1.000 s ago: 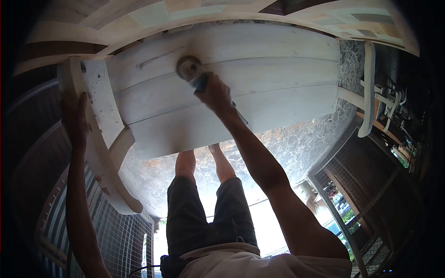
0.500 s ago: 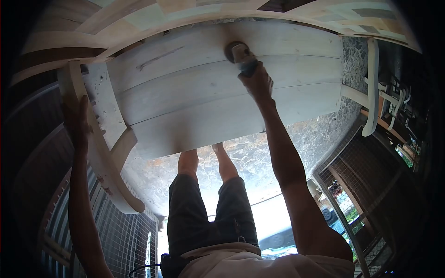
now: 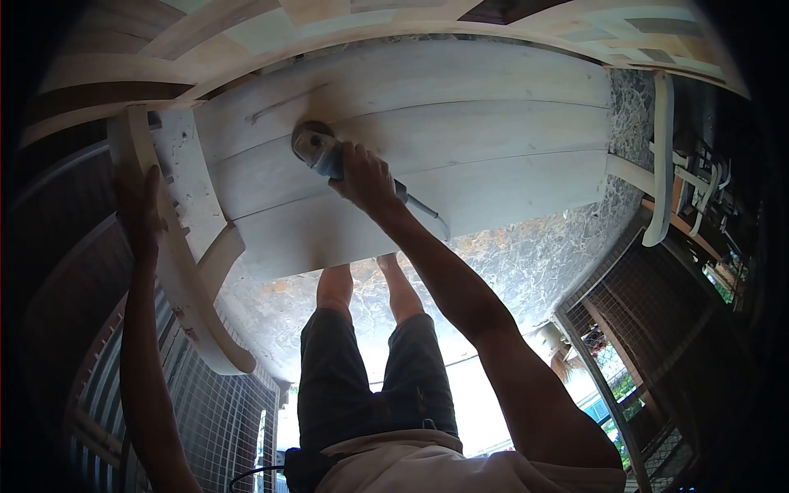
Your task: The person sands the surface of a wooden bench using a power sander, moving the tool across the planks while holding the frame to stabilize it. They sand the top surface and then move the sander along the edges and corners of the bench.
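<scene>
In the head view my right hand is closed round the body of an angle grinder. The grinder's round disc end is against, or just over, the wooden plank seat of a bench, on its left part. A cord trails from the grinder's rear, down to the right. My left hand grips the curved wooden armrest at the left, its thumb over the top; the other fingers are in shadow.
The slatted backrest of the bench curves across the top. A second armrest stands on the right. Below lies a patterned stone-like floor, where my bare legs stand. Wire mesh panels flank both sides.
My right hand has moved the grinder left and a little toward me, from the seat's upper middle to its left part. The cord now shows. My left hand stays on the armrest.
</scene>
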### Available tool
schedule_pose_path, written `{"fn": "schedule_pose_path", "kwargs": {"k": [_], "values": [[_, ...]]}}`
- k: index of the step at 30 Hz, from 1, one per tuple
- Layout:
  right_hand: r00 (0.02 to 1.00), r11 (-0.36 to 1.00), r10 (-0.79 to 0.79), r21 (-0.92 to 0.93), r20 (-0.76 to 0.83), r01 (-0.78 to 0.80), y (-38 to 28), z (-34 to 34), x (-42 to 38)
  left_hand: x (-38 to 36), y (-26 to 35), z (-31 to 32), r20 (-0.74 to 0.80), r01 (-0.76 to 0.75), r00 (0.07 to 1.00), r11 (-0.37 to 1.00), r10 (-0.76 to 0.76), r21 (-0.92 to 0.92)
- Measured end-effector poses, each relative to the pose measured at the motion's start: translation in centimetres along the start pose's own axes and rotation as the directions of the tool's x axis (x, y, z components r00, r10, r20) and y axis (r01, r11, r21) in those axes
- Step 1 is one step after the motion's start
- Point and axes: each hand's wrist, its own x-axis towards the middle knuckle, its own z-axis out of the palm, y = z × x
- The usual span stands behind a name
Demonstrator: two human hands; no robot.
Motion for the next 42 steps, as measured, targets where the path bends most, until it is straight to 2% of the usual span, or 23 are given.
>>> {"fn": "schedule_pose_path", "kwargs": {"k": [3, 5, 7, 9, 12, 14, 16, 17, 19, 20, 22, 23, 25, 27, 30, 31, 32, 34, 36, 37, 39, 41, 42], "values": [[0.995, 0.996, 0.082, -0.038, -0.052, -0.084, 3.9, -2.5, -0.5, -0.3, -0.1, 0.1, 0.000, 0.010, 1.000, 1.000, -0.010, -0.012], [0.974, 0.980, 0.192, -0.021, -0.122, -0.196, 7.0, -5.1, -1.0, -0.2, -0.1, 0.2, 0.012, 0.022, 1.000, 0.999, -0.021, -0.045], [0.943, 0.950, 0.310, 0.005, -0.122, -0.312, 10.3, -7.7, -1.4, -0.1, 0.1, 0.3, 0.023, 0.050, 0.999, 0.995, -0.049, -0.081], [0.896, 0.909, 0.415, 0.021, -0.158, -0.417, 12.8, -10.6, -2.3, 0.2, 0.0, 0.4, 0.022, 0.057, 0.998, 0.997, -0.056, -0.051], [0.774, 0.838, 0.539, 0.124, -0.331, -0.531, 17.1, -11.8, -3.3, 0.0, 0.2, 0.3, 0.057, 0.058, 0.996, 0.997, -0.061, 0.054], [0.656, 0.775, 0.619, 0.199, -0.431, -0.600, 18.5, -11.0, -3.3, 0.1, 0.6, -0.4, 0.108, 0.078, 0.990, 0.994, -0.086, 0.072], [0.670, 0.772, 0.629, 0.218, -0.393, -0.597, 16.4, -9.7, -3.0, 0.3, 1.5, -1.2, 0.097, 0.068, 0.992, 0.995, -0.075, 0.072], [0.680, 0.772, 0.633, 0.230, -0.371, -0.593, 14.6, -8.7, -2.8, 0.2, 1.1, -0.5, 0.114, 0.180, 0.979, 0.981, -0.171, -0.067], [0.811, 0.843, 0.530, 0.254, -0.248, -0.474, 9.6, -5.9, -2.3, -0.1, 0.1, 1.0, 0.146, 0.387, 0.922, 0.858, -0.358, -0.338], [0.855, 0.846, 0.499, 0.293, -0.140, -0.446, 7.5, -3.8, -1.8, 0.2, 0.9, 0.4, 0.083, 0.299, 0.954, 0.918, -0.287, -0.261], [0.944, 0.955, 0.288, 0.119, -0.159, -0.272, 2.9, 0.7, -0.8, 0.3, 1.5, -1.4, -0.016, 0.034, 0.999, 0.997, -0.035, -0.072], [0.976, 0.988, 0.152, 0.052, -0.158, -0.146, 0.7, 2.7, -0.7, 0.3, 1.5, -1.5, 0.039, 0.066, 0.997, 0.996, -0.064, -0.064], [0.995, 0.995, -0.032, -0.097, -0.091, 0.023, -3.2, 4.5, -0.6, 0.3, 1.5, -1.5, 0.144, 0.129, 0.982, 0.991, -0.121, -0.047], [0.996, 0.989, -0.086, -0.124, -0.004, 0.085, -4.7, 5.0, -0.5, 0.4, 1.4, -1.1, 0.077, 0.092, 0.993, 0.992, -0.086, -0.084], [0.994, 0.989, -0.085, -0.130, -0.063, 0.076, -2.3, 3.6, -1.0, 0.2, 1.4, -1.0, 0.077, 0.111, 0.992, 0.985, -0.101, -0.130], [0.995, 0.994, -0.051, -0.099, -0.086, 0.042, -0.6, 2.6, -1.3, 0.2, 1.6, -1.0, 0.092, 0.132, 0.989, 0.981, -0.119, -0.143], [0.994, 0.998, -0.019, -0.065, -0.107, 0.012, 1.4, 1.3, -1.5, 0.9, 2.6, -1.9, 0.117, 0.305, 0.952, 0.904, -0.282, -0.301], [0.980, 0.992, 0.121, -0.002, -0.159, -0.123, 4.9, -2.0, -2.2, 3.2, 5.0, -4.6, 0.232, 0.571, 0.803, 0.597, -0.549, -0.564], [0.924, 0.949, 0.314, 0.089, -0.218, -0.302, 8.9, -4.4, -2.6, 1.5, 3.0, -1.8, 0.167, 0.435, 0.897, 0.750, -0.409, -0.499], [0.867, 0.893, 0.448, 0.162, -0.219, -0.421, 10.3, -5.9, -2.7, 1.2, 2.7, -1.2, 0.153, 0.389, 0.919, 0.779, -0.363, -0.491], [0.754, 0.834, 0.550, 0.186, -0.358, -0.520, 11.9, -7.9, -2.2, 1.0, 2.4, -0.7, 0.131, 0.330, 0.943, 0.798, -0.307, -0.504], [0.696, 0.777, 0.629, 0.259, -0.345, -0.574, 12.9, -9.0, -1.1, 0.4, 2.7, -1.2, 0.064, 0.231, 0.972, 0.874, -0.226, -0.428], [0.721, 0.796, 0.605, 0.239, -0.339, -0.556, 12.0, -9.3, -0.3, 0.5, 2.8, -1.5, 0.000, 0.141, 0.989, 0.937, -0.149, -0.319]]}}
